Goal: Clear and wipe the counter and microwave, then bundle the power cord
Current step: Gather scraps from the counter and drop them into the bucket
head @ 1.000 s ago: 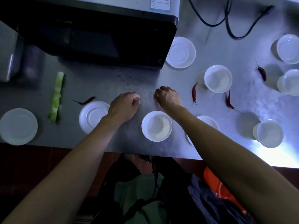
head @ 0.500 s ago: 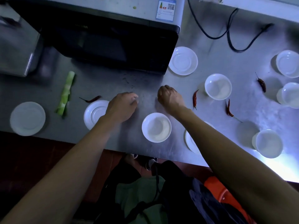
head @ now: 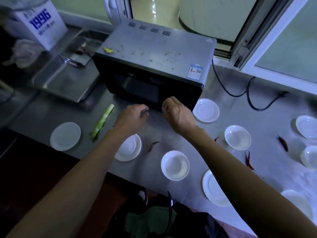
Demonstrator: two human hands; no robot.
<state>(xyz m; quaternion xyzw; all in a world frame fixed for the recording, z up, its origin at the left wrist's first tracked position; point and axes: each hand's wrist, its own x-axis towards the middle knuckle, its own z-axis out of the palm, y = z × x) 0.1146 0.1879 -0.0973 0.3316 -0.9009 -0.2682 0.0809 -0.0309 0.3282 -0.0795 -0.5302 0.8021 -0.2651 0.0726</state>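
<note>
White box [head: 41, 23] printed "1996", microwave [head: 154, 66] sticker

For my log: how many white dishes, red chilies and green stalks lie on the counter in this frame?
White dishes: 9
Red chilies: 4
Green stalk: 1
Total: 14

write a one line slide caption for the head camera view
Both hands, left and right, hover before a crumb-strewn microwave on a steel counter littered with white dishes and dried chillies.
</note>
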